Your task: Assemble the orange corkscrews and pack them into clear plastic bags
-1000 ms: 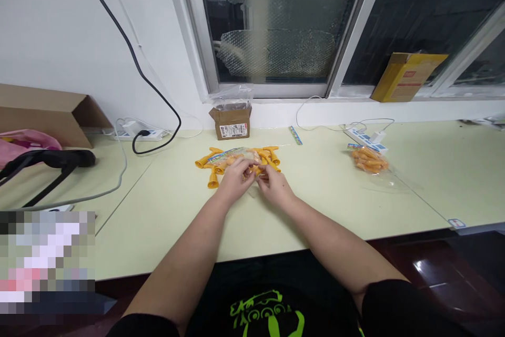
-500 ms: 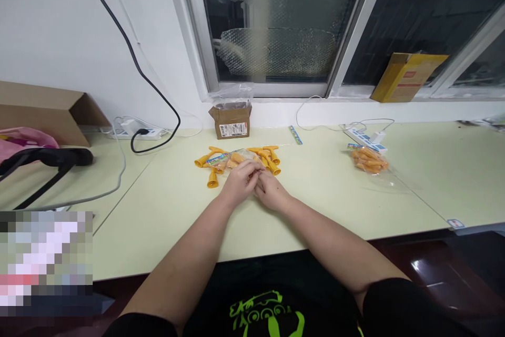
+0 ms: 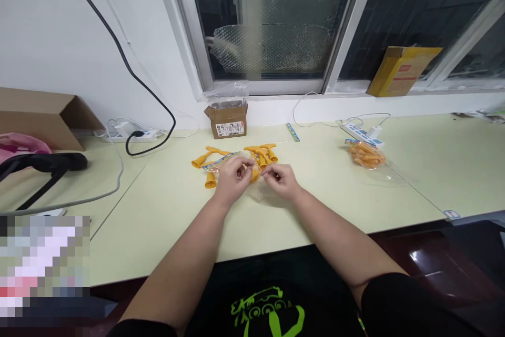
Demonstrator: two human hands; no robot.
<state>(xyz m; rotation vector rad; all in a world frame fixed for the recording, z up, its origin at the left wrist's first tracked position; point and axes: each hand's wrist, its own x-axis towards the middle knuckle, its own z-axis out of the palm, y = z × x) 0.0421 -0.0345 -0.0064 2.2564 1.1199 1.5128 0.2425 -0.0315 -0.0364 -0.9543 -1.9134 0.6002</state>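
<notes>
My left hand (image 3: 234,178) is closed in a pinch over a clear plastic bag (image 3: 259,190), whose printed header strip (image 3: 216,161) shows at its left end. My right hand (image 3: 281,180) sits just to the right, thumb and finger pinched at the bag's transparent edge, a small gap separating the two hands. Orange pieces partly show through the plastic, the rest covered by my fingers. Around the bag lie several yellow-orange plastic pieces with flared, cup-like ends, such as one piece (image 3: 210,181) at left and another piece (image 3: 272,155) behind.
A filled bag of orange pieces (image 3: 366,155) lies to the right, by a power strip (image 3: 362,134). Behind are a small open cardboard box (image 3: 229,120) and a loose printed strip (image 3: 292,132). At left are a larger box (image 3: 35,116), a black strap-like object (image 3: 51,162) and cables.
My hands have come apart: the right hand moved rightward from the left, with clear plastic showing between them. The view has shifted slightly.
</notes>
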